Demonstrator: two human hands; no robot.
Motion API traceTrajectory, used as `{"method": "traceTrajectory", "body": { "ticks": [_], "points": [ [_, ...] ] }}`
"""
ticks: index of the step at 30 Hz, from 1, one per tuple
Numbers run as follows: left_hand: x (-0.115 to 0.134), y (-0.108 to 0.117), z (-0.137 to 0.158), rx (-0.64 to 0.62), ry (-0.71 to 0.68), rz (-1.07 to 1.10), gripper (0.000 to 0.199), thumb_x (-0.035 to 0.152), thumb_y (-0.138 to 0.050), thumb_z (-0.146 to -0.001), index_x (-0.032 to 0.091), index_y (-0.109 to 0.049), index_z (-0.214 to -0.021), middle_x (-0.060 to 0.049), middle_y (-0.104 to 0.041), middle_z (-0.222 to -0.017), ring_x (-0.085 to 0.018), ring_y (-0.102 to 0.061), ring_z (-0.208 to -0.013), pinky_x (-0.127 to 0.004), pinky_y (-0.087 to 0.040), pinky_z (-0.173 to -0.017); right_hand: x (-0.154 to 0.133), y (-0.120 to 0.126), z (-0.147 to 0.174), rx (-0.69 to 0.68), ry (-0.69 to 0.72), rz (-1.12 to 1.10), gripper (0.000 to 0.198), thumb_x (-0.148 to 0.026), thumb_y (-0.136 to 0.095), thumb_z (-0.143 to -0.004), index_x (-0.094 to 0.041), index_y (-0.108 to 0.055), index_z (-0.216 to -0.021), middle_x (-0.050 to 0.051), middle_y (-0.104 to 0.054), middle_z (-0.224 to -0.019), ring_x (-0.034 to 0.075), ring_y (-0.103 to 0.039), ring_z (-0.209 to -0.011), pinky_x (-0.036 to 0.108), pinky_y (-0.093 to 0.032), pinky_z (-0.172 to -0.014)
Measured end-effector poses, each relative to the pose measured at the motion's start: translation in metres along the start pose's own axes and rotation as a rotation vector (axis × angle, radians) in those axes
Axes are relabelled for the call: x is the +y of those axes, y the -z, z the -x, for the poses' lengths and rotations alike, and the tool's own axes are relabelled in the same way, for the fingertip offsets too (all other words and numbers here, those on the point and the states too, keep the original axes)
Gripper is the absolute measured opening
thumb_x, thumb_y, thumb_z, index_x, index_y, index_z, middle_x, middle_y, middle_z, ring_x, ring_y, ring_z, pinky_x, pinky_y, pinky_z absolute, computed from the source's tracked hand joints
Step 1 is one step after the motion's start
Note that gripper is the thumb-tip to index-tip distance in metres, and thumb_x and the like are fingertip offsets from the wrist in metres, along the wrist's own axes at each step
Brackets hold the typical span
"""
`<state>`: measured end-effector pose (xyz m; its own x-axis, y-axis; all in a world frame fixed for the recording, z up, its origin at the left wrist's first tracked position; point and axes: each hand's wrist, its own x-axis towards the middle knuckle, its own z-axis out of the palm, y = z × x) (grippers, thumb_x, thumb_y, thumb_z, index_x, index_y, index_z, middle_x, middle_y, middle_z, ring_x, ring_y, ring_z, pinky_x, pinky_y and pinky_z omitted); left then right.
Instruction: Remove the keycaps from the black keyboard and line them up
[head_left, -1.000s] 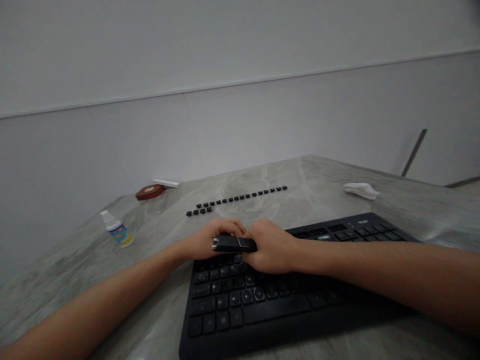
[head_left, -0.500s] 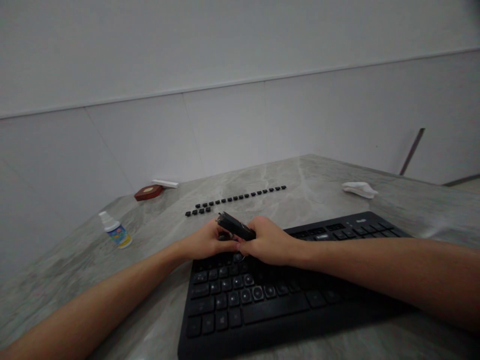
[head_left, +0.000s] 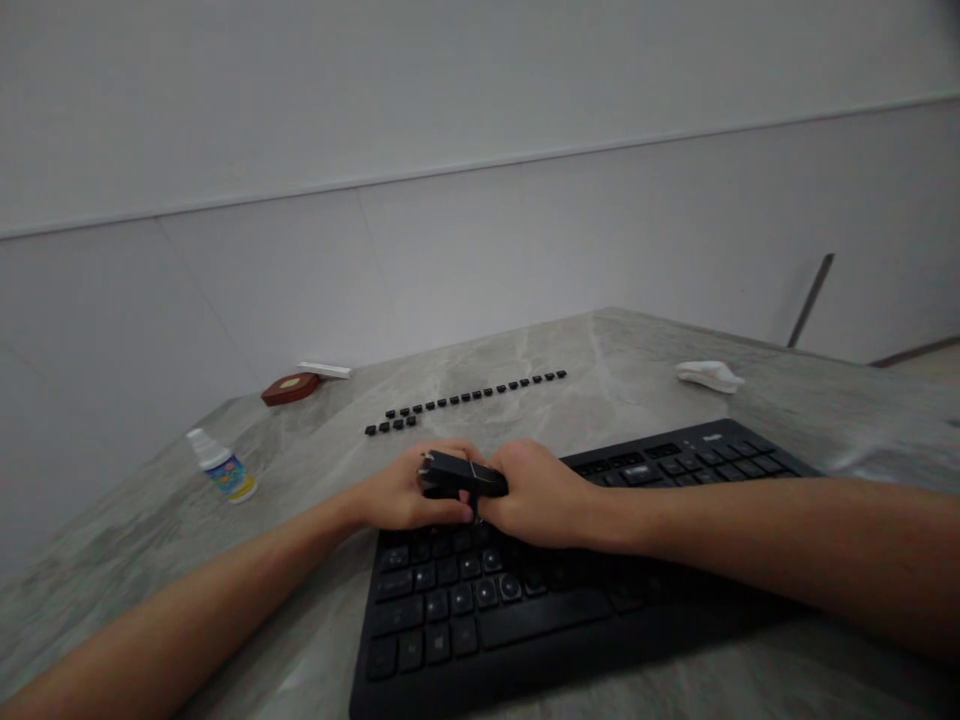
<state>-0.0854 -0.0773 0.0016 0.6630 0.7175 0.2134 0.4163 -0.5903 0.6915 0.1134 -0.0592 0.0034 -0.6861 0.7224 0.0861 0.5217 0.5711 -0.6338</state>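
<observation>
A black keyboard (head_left: 540, 625) lies at a slant on the table, with my forearms and hands covering part of its upper rows. My right hand (head_left: 536, 495) is closed around a black keycap puller (head_left: 457, 474), whose pronged end points left and up. Against the puller's lower end, my left hand (head_left: 409, 490) has its thumb and fingers drawn together. What sits between those fingertips is too dark and covered to make out. Beyond the hands, small black keycaps (head_left: 465, 397) stand in a long row, and several more form a short row (head_left: 391, 426) in front.
On the left stands a tilted-looking white spray bottle (head_left: 223, 468) with a colourful label. Farther back are a reddish-brown box (head_left: 290, 389) and a white strip (head_left: 325, 370). A folded white cloth (head_left: 709, 376) rests at right. The grey marbled table (head_left: 300, 580) meets a pale wall.
The puller has swung from a steep slant to a flatter angle between my hands. Both hands have stayed close together over the keyboard. The whole view has shifted slightly.
</observation>
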Motion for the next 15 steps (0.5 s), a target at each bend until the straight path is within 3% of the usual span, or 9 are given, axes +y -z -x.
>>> {"method": "traceTrajectory", "body": {
  "ticks": [4, 8, 15],
  "points": [
    [0.0, -0.004, 0.003, 0.031, -0.155, -0.129, 0.01, 0.024, -0.069, -0.082, 0.016, -0.065, -0.077, -0.003, -0.066, -0.088, -0.018, -0.062, -0.089, -0.032, -0.049, -0.083, -0.001, 0.0, -0.002, -0.007, -0.061, -0.086, 0.02, -0.029, -0.06, -0.07, -0.015, -0.059, -0.056, -0.001, -0.045, -0.051, 0.011, -0.044, -0.051, 0.024, -0.025, -0.046],
    [0.004, -0.006, 0.003, 0.035, -0.223, -0.217, 0.014, 0.018, -0.066, -0.083, 0.015, -0.063, -0.069, -0.002, -0.066, -0.077, -0.015, -0.061, -0.076, -0.028, -0.048, -0.075, 0.0, -0.002, -0.006, -0.023, -0.067, -0.229, 0.013, -0.024, -0.062, -0.066, -0.015, -0.061, -0.057, -0.003, -0.047, -0.051, 0.011, -0.045, -0.052, 0.023, -0.028, -0.047],
    [0.009, -0.005, 0.002, 0.033, -0.335, -0.298, 0.007, 0.014, -0.065, -0.08, 0.015, -0.066, -0.073, -0.005, -0.065, -0.081, -0.016, -0.06, -0.078, -0.029, -0.049, -0.076, -0.003, -0.002, -0.008, -0.011, -0.123, -0.351, 0.012, -0.016, -0.063, -0.061, -0.015, -0.056, -0.051, -0.005, -0.043, -0.045, 0.009, -0.039, -0.048, 0.022, -0.026, -0.043]
  ]
}}
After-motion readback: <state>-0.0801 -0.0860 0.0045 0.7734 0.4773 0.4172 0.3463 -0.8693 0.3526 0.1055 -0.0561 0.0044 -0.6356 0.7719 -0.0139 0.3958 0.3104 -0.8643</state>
